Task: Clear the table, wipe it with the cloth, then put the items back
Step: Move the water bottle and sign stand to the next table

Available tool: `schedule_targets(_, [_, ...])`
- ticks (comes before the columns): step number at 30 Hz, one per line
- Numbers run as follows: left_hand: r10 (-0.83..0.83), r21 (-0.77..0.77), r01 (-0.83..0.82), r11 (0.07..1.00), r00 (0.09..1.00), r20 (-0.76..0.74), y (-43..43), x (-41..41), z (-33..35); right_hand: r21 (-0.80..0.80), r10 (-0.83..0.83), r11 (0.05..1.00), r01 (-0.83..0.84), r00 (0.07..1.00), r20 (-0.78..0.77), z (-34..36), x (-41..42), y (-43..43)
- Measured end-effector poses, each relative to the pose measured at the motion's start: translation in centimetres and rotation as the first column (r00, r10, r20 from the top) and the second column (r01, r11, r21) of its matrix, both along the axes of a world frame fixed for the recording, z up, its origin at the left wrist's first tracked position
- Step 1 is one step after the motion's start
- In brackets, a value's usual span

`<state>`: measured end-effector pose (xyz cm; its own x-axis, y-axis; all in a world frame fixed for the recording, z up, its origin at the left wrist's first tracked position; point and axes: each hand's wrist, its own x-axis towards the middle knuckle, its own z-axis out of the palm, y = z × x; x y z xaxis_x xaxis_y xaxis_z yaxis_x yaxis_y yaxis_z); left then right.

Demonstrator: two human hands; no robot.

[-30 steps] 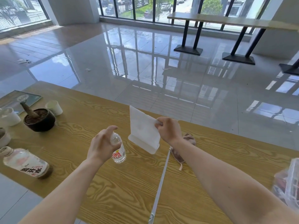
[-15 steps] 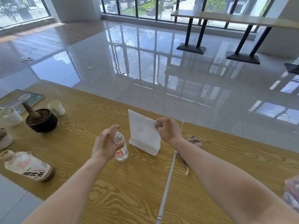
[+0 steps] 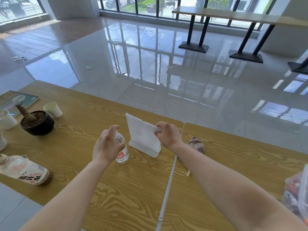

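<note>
Now both hands are down at the table (image 3: 70, 147), near the middle of its far edge, beside the seam between the two tabletops. Compared with a second ago the stand (image 3: 143, 135) sits lower and nearer the wood; its base looks seated, though I cannot tell whether full weight is on it. Bottle (image 3: 122, 150) likewise: upright, base on the tabletop.

Judgement: these two are being put down or about to be lifted; I cannot tell which from this alone. Left end is still crowded, so clearing looks incomplete.

Largest to smallest:
- Stand: white, flat panel upright on a thicker foot. Long axis of the foot runs from far-left to near-right, oblique to the far edge; one broad face is turned toward me.
- Big bottle (image 3: 23, 170): lying on its side at the near-left edge, neck pointing left.
- Pot (image 3: 37, 122), cups, book: far-left corner.
- Cloth (image 3: 196, 145): crumpled just right of the seam, behind my right forearm, untouched.
- Bottle: long axis vertical, cap up.

Right hand (image 3: 167, 135): fingers pinched on the stand's right edge. Left hand (image 3: 106, 145): curled around the bottle's neck and shoulder, index raised.
</note>
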<state>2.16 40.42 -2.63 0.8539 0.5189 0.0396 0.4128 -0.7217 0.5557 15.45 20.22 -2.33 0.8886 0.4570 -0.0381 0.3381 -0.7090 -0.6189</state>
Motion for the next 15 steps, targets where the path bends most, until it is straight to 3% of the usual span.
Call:
schedule_targets(7, [0.027, -0.066, -0.033, 0.997, 0.996, -0.09, -0.4, 0.5, 0.7, 0.023, 0.005, 1.0, -0.004, 1.0, -0.022, 0.7, -0.4, -1.5])
schedule_targets(13, [-0.049, 0.288, 0.045, 0.957, 0.999, 0.006, -2.4, 0.8, 2.6, 0.039, -0.033, 0.999, 0.031, 0.999, 0.043, 1.9, -1.0, -4.4])
schedule_targets(15, [-0.103, 0.344, 0.082, 0.935, 0.994, 0.043, -3.6, 0.9, 3.3, 0.032, -0.043, 0.999, 0.041, 0.997, 0.069, 2.3, -1.3, -5.5])
